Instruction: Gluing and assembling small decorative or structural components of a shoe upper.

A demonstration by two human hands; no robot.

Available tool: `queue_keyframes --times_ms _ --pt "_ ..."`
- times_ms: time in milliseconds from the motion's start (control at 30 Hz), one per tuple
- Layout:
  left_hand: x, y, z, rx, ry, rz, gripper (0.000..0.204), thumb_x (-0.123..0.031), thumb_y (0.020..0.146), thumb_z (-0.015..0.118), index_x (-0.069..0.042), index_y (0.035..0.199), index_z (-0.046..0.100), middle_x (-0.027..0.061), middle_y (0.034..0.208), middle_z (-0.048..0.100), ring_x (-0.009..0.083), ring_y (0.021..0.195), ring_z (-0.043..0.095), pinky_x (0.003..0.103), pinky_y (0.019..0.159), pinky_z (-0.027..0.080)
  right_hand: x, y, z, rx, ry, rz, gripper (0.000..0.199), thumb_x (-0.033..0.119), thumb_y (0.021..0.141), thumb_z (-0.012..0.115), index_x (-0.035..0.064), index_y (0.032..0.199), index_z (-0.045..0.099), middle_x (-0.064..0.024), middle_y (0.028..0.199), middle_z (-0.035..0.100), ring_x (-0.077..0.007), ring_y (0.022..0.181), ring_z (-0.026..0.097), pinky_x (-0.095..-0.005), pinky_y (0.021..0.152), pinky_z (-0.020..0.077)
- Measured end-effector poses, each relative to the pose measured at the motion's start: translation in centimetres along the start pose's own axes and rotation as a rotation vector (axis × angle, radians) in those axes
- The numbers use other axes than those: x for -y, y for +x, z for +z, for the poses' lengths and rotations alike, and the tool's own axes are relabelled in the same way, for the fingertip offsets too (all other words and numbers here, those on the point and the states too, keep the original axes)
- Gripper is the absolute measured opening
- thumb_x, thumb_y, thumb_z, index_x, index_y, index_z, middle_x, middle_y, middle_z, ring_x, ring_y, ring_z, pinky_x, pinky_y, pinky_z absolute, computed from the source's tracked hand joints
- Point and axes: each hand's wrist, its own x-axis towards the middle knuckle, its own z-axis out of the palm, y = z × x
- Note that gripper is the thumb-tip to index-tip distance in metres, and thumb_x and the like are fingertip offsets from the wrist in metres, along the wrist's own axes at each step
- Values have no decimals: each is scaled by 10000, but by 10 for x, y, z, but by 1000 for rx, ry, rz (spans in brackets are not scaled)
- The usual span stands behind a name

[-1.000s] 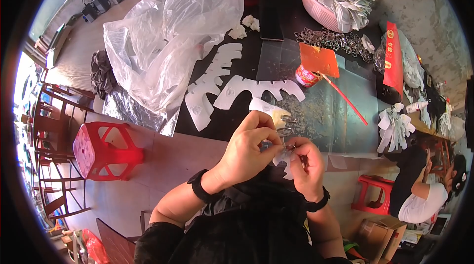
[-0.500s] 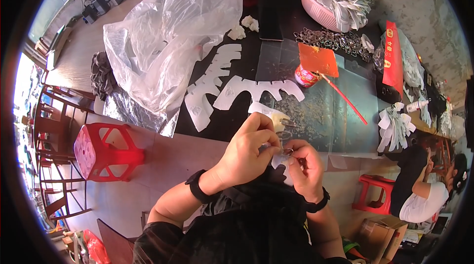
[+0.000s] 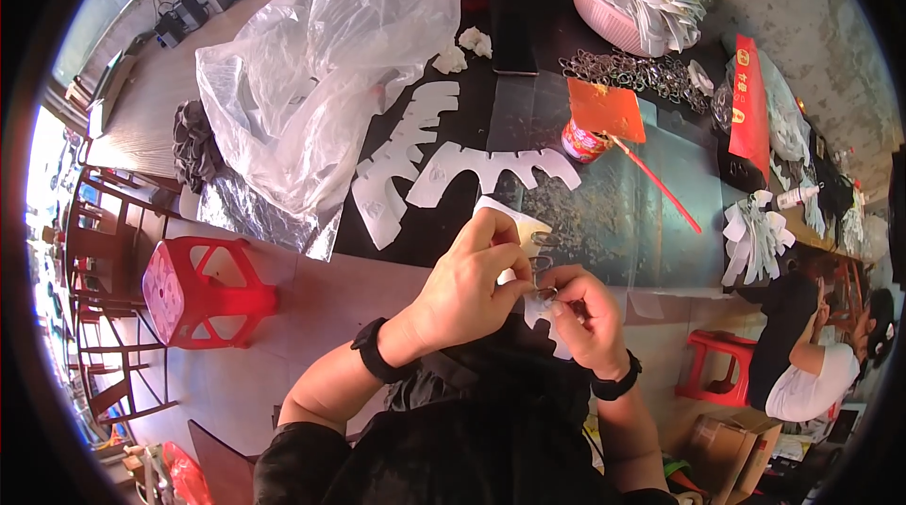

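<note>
Both hands meet in front of my body over the table's near edge. My left hand point(image 3: 477, 278) is closed in a pinch on a white cut-out piece point(image 3: 514, 220) with a curved, toothed edge. Thin metal rings point(image 3: 540, 262) stick out from the piece's tabs beside my fingertips. My right hand point(image 3: 587, 316) pinches a small dark metal ring against a lower tab; my fingers partly hide it. Beyond my hands, two similar white cut-outs, one arched point(image 3: 491, 170) and one standing lengthwise point(image 3: 401, 160), lie flat on the black tabletop.
A scuffed clear sheet point(image 3: 651, 193) covers the right tabletop. On it stands a red tub point(image 3: 583, 142) with an orange card and red-handled brush. Behind are a heap of metal rings point(image 3: 642, 75) and a pink basket point(image 3: 604, 24) of cut-outs. Left lies a plastic bag point(image 3: 321, 80); a person point(image 3: 812, 373) sits right.
My hands stay almost in place, still pinching the piece and the ring. My right hand has shifted very slightly. The view has moved a little.
</note>
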Motion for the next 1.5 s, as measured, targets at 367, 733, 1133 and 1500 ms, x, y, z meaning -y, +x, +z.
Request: queue_keyframes --times_ms 367,733,1133,1500 --pt "5 37 -21 363 33 345 652 -30 651 732 -36 1249 474 115 1072 571 282 1062 539 419 976 357 6 7 -21 202 160 130 31 17 890 527 -2 893 502 -88 1102 566 -44 788 506 -193 666 441" --pt "3 44 -8 505 -236 179 532 35 703 658 -10 1207 495 56 738 611 169 727 615 284 664 470 0 14 -35 210 158 204 43 30 895 530 -9 912 525 -67 1049 583 -75 845 533 -225 715 460" --pt "13 62 35 154 437 4 350 -15 742 550 -85 1080 490 82 682 647 288 642 631 423 782 374 -19 64 -38 -12 -695 -145 94 -32 758 565 -23 845 531 -175 834 553 -365 791 568 -423 710 464" --pt "48 66 65 132 375 -168 356 -29 726 517 -101 1074 490 40 718 605 249 704 620 394 817 343 -73 70 -31 -336 -1094 -149 161 86 681 648 1 813 616 -171 942 536 -364 909 534 -435 733 480"
